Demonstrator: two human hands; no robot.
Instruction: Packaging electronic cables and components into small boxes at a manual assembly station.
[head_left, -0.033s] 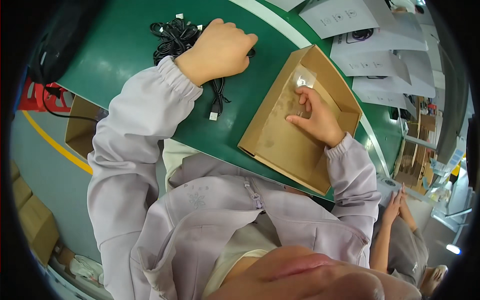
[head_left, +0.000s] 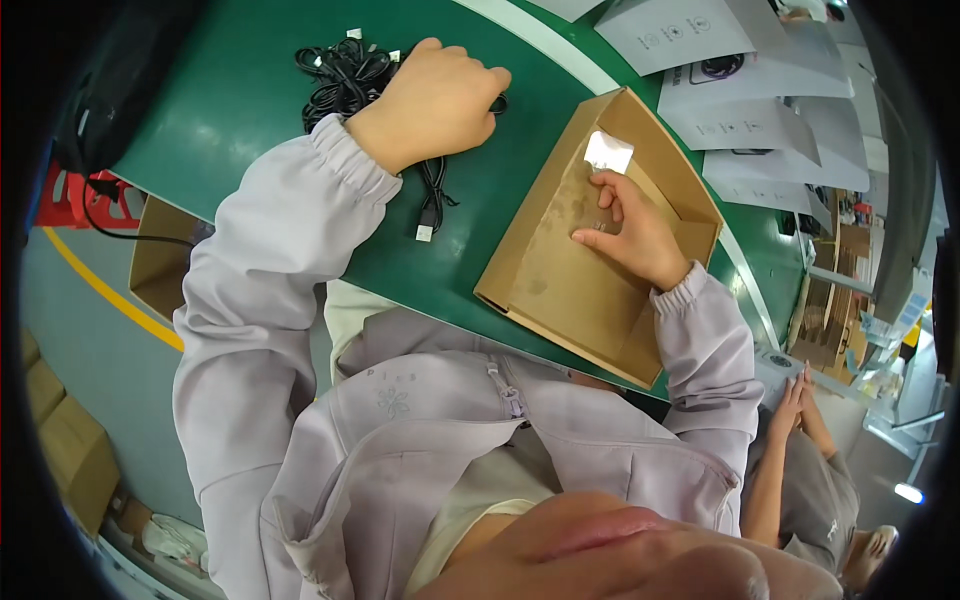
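Observation:
My left hand (head_left: 435,100) rests with its fingers curled over a bundle of black cables (head_left: 340,75) on the green table (head_left: 240,120). One cable end with a silver plug (head_left: 425,232) trails toward me. My right hand (head_left: 635,235) is inside a shallow brown cardboard tray (head_left: 560,320) and pinches a small clear packet with a white patch (head_left: 608,152) against the tray's inner wall. The tray lies tilted on the table near its front edge.
Several white printed sheets (head_left: 720,125) lie at the back right. An open cardboard box (head_left: 160,265) sits under the table's left edge, near a yellow floor line (head_left: 100,290). Another person (head_left: 800,470) sits at the lower right. A black bag (head_left: 110,90) lies at the far left.

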